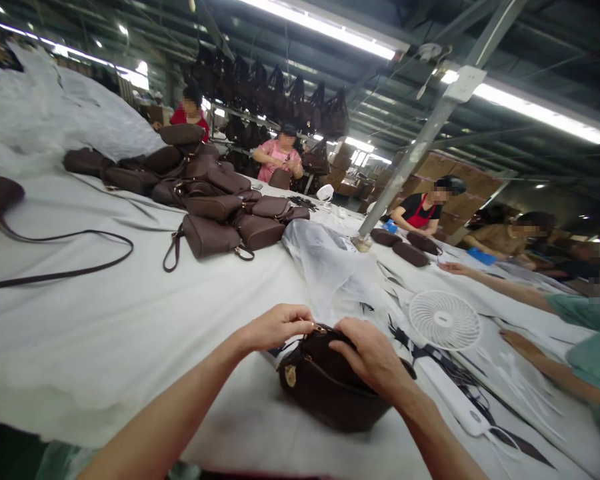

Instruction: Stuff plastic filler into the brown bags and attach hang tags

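Note:
A dark brown handbag [330, 393] stands on the white-covered table right in front of me, its zipped top facing up. A gold-coloured tag [291, 375] shows on its left end. My left hand [283, 327] is closed in a pinch at the far left of the bag's top edge, where a small metal zip pull [321, 328] shows by the fingertips. Across the top, my right hand [373, 350] grips the bag's rim, with the thumb on the near side. Its fingertips are partly hidden by the bag.
Brown bags [215, 200] lie heaped at the far left, near a loose strap [100, 233]. Beyond my hands are a clear plastic bag [330, 260] and a grey post [420, 133]. A white fan [445, 320] and cables lie right. Co-workers sit around the table, one reaching in from the right.

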Tool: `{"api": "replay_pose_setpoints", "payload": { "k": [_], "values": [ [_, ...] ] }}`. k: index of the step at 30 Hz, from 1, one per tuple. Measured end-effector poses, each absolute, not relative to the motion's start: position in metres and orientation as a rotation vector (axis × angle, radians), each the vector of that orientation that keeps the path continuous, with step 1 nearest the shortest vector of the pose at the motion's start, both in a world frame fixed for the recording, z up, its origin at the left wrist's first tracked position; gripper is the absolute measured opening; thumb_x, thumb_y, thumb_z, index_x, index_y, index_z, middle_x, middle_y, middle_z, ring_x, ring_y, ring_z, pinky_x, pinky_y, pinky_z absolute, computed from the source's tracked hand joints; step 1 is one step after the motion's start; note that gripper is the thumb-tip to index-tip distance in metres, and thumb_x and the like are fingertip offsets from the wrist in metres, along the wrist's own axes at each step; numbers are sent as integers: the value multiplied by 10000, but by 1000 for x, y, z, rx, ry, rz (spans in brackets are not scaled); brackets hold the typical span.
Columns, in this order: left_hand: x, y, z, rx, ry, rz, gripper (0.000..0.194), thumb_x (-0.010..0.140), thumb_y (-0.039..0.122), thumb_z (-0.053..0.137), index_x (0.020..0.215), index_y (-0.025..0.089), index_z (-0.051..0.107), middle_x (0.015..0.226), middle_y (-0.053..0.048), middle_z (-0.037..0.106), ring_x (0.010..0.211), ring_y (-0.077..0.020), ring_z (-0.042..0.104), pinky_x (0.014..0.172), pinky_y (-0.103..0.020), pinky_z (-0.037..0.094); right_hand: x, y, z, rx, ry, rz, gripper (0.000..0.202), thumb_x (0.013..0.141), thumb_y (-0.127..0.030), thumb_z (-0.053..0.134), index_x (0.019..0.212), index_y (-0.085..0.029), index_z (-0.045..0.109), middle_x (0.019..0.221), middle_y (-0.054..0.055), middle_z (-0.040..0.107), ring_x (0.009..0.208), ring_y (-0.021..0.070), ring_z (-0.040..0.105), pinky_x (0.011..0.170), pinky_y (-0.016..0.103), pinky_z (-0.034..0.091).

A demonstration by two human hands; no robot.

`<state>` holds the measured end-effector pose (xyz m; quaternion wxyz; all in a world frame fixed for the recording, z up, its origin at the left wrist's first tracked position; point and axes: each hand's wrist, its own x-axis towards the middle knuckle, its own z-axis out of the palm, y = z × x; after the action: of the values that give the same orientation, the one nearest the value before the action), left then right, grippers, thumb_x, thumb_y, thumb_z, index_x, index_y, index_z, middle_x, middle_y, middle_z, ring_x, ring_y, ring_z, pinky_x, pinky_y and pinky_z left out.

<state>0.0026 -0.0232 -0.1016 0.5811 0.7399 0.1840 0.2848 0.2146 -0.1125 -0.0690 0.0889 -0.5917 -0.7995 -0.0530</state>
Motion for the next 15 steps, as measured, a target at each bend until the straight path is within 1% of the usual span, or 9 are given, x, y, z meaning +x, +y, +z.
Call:
{"api": "replay_pose_setpoints", "payload": {
  "k": [2, 4, 6, 7, 9, 11, 13, 15],
  "values": [
    [-2, -16, -103, 1645, 321, 550, 191, 803, 272, 569, 956, 187, 647, 860, -1, 635, 751, -135, 551, 642, -227, 424, 221, -107, -64, -1710, -2417, -81, 71, 908, -243, 564, 859, -193, 578, 817, 30, 617, 790, 208, 552, 720, 329, 412],
    [-2, -12, -108, 1556, 256, 538, 303, 771, 234, 603, 1068, 206, 653, 943, -11, 662, 813, -142, 575, 713, -242, 439, 224, -106, -62, -1675, -2434, -34, 78, 914, -244, 552, 864, -201, 594, 832, 31, 616, 797, 200, 554, 725, 325, 426],
    [2, -13, -118, 1478, 244, 572, 373, 764, 230, 619, 1134, 211, 663, 933, -14, 679, 821, -148, 587, 771, -263, 435, 222, -111, -63, -1645, -2390, -139, 106, 909, -238, 545, 950, -207, 638, 906, 56, 627, 841, 212, 562, 754, 343, 441],
    [6, -14, -125, 1435, 246, 592, 387, 768, 246, 627, 1151, 209, 667, 907, -15, 685, 810, -152, 592, 782, -272, 434, 218, -115, -65, -1634, -2337, -257, 163, 902, -237, 550, 1022, -209, 656, 951, 74, 628, 872, 227, 562, 774, 361, 444],
    [14, -17, -137, 1335, 211, 629, 412, 764, 291, 659, 1166, 202, 669, 895, -27, 695, 822, -173, 608, 806, -296, 440, 209, -125, -70, -1615, -2206, -517, 284, 893, -240, 561, 1159, -222, 660, 980, 98, 625, 895, 249, 561, 795, 386, 445],
    [22, -19, -146, 1244, 135, 652, 422, 743, 328, 704, 1141, 193, 678, 1013, -61, 703, 948, -214, 617, 888, -331, 432, 200, -135, -78, -1608, -2136, -635, 359, 906, -250, 555, 1257, -247, 629, 883, 81, 617, 814, 225, 566, 752, 355, 456],
    [29, -22, -151, 1158, 64, 663, 374, 724, 331, 733, 1069, 195, 687, 1237, -90, 637, 1125, -255, 570, 966, -359, 403, 193, -141, -87, -1576, -2154, -546, 395, 934, -249, 521, 1324, -263, 580, 793, 50, 596, 722, 181, 568, 688, 293, 473],
    [34, -26, -152, 1074, 5, 650, 311, 714, 297, 741, 999, 196, 669, 1397, -95, 524, 1240, -274, 502, 1008, -378, 376, 189, -143, -95, -1494, -2119, -435, 393, 952, -220, 484, 1335, -243, 569, 809, 51, 615, 732, 162, 598, 680, 255, 495]
  ]
}}
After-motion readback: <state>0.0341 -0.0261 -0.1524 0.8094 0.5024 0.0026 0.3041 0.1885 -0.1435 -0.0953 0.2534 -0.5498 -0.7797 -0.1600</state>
